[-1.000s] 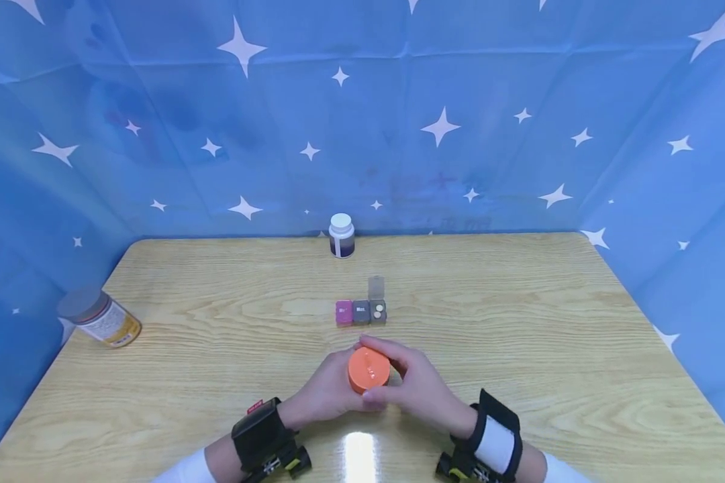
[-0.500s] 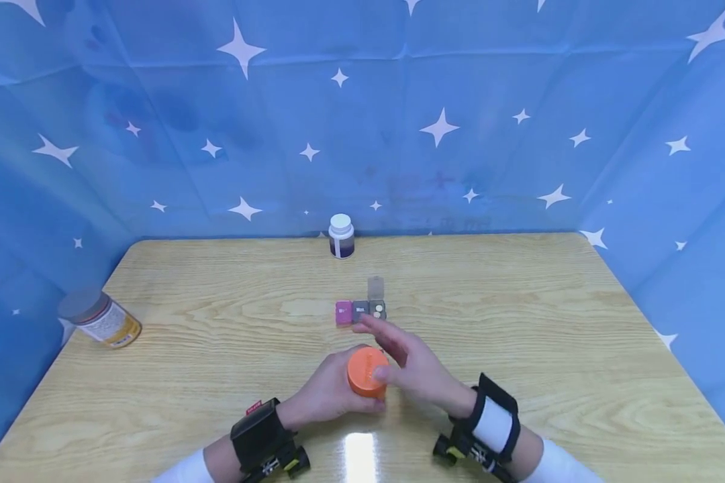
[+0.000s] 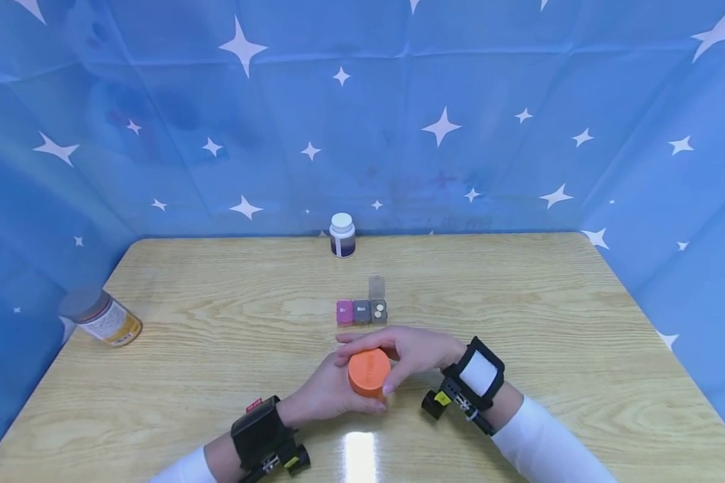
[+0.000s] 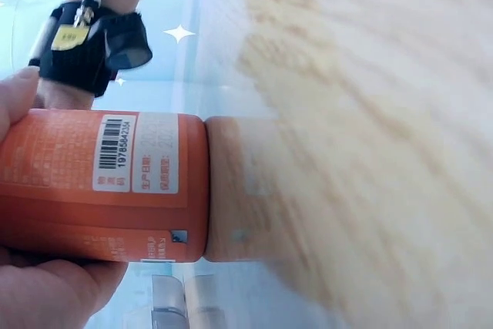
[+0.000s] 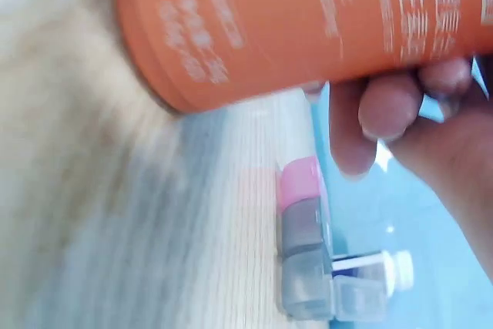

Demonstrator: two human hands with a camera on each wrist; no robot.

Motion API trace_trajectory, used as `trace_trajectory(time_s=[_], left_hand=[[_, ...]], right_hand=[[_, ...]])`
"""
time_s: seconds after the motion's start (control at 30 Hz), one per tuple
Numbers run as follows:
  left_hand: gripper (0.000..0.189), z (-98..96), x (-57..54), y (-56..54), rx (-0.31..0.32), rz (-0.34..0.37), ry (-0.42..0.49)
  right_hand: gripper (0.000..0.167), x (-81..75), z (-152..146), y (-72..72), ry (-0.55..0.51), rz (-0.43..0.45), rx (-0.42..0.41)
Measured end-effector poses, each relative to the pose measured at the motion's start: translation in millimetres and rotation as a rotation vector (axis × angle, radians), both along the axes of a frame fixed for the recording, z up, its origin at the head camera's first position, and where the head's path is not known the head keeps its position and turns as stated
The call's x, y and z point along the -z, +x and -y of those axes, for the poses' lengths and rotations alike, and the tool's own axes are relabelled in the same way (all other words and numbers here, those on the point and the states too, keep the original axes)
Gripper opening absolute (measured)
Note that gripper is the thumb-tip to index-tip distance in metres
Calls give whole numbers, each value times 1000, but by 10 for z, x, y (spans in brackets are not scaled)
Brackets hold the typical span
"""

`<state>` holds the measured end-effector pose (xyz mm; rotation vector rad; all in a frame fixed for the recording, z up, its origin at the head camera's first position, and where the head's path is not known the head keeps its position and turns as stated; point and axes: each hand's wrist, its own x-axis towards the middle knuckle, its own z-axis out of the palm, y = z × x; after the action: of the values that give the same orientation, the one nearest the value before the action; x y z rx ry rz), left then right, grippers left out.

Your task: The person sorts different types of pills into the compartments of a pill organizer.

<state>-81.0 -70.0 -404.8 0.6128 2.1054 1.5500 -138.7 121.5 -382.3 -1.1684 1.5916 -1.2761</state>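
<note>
An orange bottle [image 4: 58,190] stands upright on the table, with its round orange cap [image 3: 368,370] on top. My left hand [image 3: 323,394] grips the bottle's body from the left, as the left wrist view also shows. From the right, my right hand [image 3: 423,350] holds the cap, its fingers curved over the far side and the thumb on the near right. Just beyond the hands lies a small pill organizer [image 3: 361,312] with one pink and two grey compartments. Its rightmost lid is raised, and white tablets lie in that compartment.
A white-capped bottle with a dark label [image 3: 342,236] stands at the table's back edge. At the far left is a larger jar [image 3: 105,320] with a grey lid and yellow label. A blue star-patterned curtain [image 3: 393,161] surrounds the wooden table [image 3: 550,315].
My right hand came off the cap with its fingers lifted, then turned and took hold of the cap again from a more sideways angle. My left hand stayed on the bottle.
</note>
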Motion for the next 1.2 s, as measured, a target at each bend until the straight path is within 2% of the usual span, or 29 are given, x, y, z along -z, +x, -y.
trace_trajectory(time_s=[0.1,0.2,0.37,0.47,0.53,0.6,0.77,0.83,1.0,1.1,1.2], left_hand=[[63,7,-4,0,-3,-10,-13],[58,16,-3,-8,-2,-54,-42],[59,30,-17,-19,-7,-121,-80],[62,34,-23,-9,-6,-124,-91],[62,31,-24,-3,-7,-125,-94],[63,25,-19,-1,-4,-132,-94],[62,3,-1,-6,9,-139,-89],[62,2,4,-6,6,-139,-95],[66,12,-19,6,8,-185,-141],[65,23,-54,23,24,-222,-182],[65,34,-91,45,33,-245,-227]], right_hand=[[72,3,-15,152,15,-15,170],[70,-1,15,372,37,-57,422],[71,20,203,754,79,-226,862],[72,25,303,884,89,-318,1008],[73,24,319,911,89,-352,1028],[78,13,287,902,97,-348,988],[104,-8,97,814,170,-207,830],[106,3,33,782,228,-174,776],[90,57,10,764,331,-296,648],[76,90,62,768,321,-398,661],[62,117,100,772,299,-451,703]])
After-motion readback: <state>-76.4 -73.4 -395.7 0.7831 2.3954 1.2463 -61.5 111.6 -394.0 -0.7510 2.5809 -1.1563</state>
